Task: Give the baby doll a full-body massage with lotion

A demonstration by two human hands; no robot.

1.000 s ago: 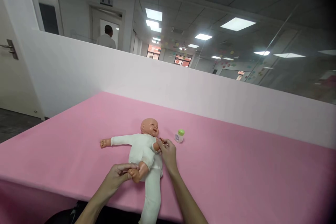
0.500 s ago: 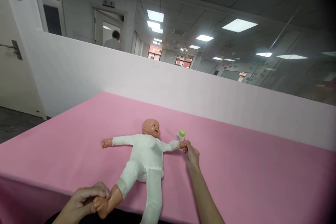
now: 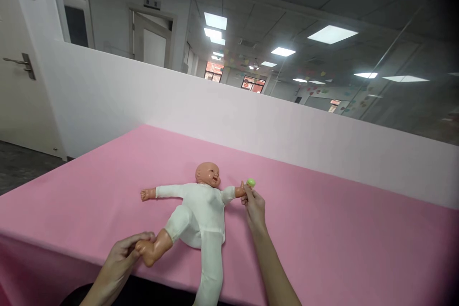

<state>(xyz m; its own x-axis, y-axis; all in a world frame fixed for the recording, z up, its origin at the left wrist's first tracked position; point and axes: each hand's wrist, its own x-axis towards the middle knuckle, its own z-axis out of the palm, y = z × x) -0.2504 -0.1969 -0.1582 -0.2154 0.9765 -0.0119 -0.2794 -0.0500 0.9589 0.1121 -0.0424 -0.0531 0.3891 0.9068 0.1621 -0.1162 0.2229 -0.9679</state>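
A baby doll (image 3: 204,208) in a white suit lies face up on the pink-covered table (image 3: 308,229), its head toward the wall. Its bare foot at the lower left is held by my left hand (image 3: 124,253), fingers on top and thumb below, and that knee is bent. My right hand (image 3: 254,205) pinches the doll's hand on the right side. Just behind those fingers shows the green cap (image 3: 250,182) of a small container, its body mostly hidden. The doll's other arm stretches out to the left and the other leg hangs toward the near edge.
A white wall (image 3: 229,114) runs along the table's far side, with glass above it that shows a room with ceiling lights. At the left is a door (image 3: 25,76) with a metal handle. Dark clothing shows below the near edge.
My left hand has moved up and forward with the doll's foot, bending the knee more. My right hand has moved slightly left with the doll's hand. The person behind the glass is gone from view.
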